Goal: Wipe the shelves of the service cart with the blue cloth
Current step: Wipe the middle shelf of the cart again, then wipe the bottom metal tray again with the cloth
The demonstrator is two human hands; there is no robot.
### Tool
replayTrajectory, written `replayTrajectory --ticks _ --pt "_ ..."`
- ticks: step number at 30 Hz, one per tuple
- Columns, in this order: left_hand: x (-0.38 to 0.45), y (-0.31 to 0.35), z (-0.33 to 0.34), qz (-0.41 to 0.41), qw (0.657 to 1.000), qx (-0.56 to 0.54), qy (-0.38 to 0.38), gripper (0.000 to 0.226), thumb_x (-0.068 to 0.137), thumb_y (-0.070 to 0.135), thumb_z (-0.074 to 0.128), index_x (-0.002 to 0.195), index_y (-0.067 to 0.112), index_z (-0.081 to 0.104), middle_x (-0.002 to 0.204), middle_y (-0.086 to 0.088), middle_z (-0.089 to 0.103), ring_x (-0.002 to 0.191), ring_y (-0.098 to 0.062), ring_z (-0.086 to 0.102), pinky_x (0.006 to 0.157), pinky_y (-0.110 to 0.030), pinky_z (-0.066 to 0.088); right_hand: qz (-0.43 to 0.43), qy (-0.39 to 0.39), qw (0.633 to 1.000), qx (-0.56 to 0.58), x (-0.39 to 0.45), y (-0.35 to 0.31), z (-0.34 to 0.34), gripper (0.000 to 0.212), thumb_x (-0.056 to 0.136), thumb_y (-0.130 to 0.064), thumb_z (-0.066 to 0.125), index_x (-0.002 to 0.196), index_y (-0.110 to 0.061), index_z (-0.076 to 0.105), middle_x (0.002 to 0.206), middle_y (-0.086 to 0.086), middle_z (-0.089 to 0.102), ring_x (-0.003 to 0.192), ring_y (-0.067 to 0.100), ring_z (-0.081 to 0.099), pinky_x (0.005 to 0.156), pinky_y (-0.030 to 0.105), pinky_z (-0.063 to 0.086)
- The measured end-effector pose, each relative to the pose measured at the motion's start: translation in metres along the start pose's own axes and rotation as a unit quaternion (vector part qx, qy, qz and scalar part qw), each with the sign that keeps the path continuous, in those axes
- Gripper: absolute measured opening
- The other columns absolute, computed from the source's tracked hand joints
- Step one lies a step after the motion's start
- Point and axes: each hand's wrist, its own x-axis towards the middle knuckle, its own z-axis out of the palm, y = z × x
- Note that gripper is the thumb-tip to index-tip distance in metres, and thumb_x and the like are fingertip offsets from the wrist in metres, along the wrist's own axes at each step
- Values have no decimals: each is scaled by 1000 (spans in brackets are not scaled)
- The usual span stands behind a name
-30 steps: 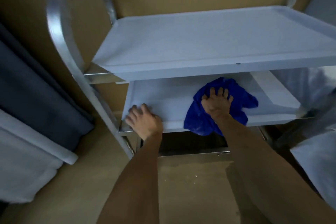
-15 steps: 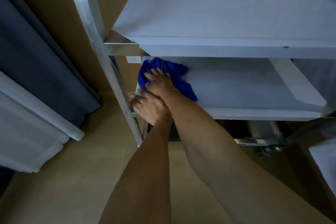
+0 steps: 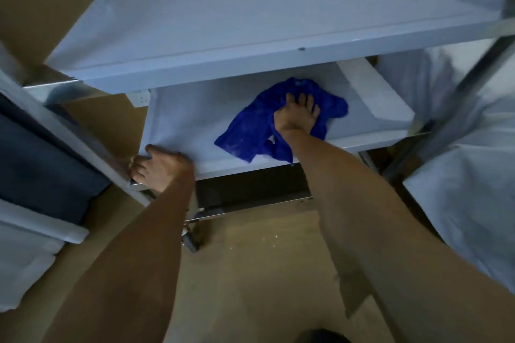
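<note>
The service cart has a pale top shelf (image 3: 250, 17) and a middle shelf (image 3: 189, 122) beneath it. A crumpled blue cloth (image 3: 250, 131) lies on the middle shelf, right of its centre. My right hand (image 3: 296, 114) presses flat on the cloth with fingers spread. My left hand (image 3: 158, 167) grips the front left corner of the middle shelf, fingers curled over its edge beside the metal upright (image 3: 83, 145). The lowest level is dark and mostly hidden under the middle shelf.
A cart wheel (image 3: 191, 242) stands on the tan floor (image 3: 250, 273) below the left corner. Dark and white fabric (image 3: 36, 175) hangs at the left. White cloth-covered furniture (image 3: 468, 175) sits at the right, close to the cart's right upright (image 3: 457, 108).
My right hand has swept the blue cloth from the left end of the middle shelf back towards the right. My left hand has stayed at the shelf's front left corner.
</note>
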Motion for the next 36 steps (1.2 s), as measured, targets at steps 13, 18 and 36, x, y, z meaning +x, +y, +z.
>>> replayTrajectory --ticks 13,18,36 --pt "-13 14 4 -26 998 47 36 48 91 28 49 135 9 44 151 -31 28 142 -45 21 116 -54 8 56 51 996 -36 18 110 -44 54 97 -42 33 145 -18 39 151 15 38 140 35 28 114 55 20" --pt "-11 17 2 -29 999 23 35 49 93 26 42 139 10 43 155 -29 24 144 -44 17 118 -53 5 -7 147 989 8 -27 110 -28 43 92 -40 40 127 -20 55 126 10 60 123 31 46 101 50 33" --pt "-103 -70 14 187 979 -68 -37 27 86 8 54 113 6 56 113 -19 54 103 -38 57 83 -46 45 -209 124 966 83 -206 38 32 25 96 -33 50 115 -18 52 105 9 61 89 24 60 61 32 48"
